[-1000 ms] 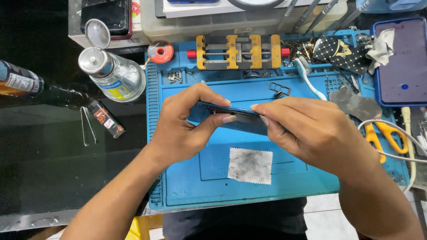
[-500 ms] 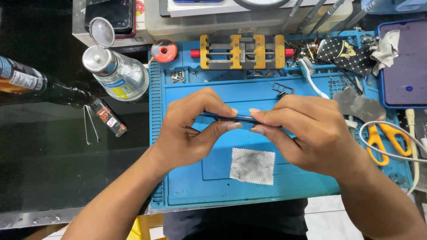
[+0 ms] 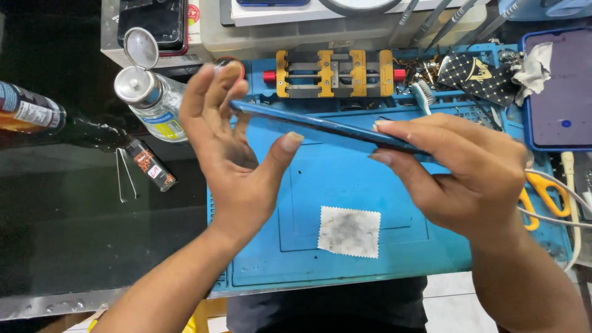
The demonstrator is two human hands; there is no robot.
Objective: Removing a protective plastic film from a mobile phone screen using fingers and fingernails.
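A slim blue phone is held edge-on and tilted, its left end higher, above a blue work mat. My left hand supports the phone's left end: the fingers stand upright behind it and the thumb reaches toward its lower edge. My right hand pinches the right end between thumb and fingers. A small stained grey-white cloth square lies on the mat below the phone.
A yellow and grey clamp jig sits at the mat's far edge. To the left are a clear bottle with its flip cap open, a dark bottle, tweezers and a small tube. To the right are a purple phone and yellow-handled scissors.
Both hands have lifted the phone and turned it edge-on. My left fingers have opened upward, and the view has moved closer.
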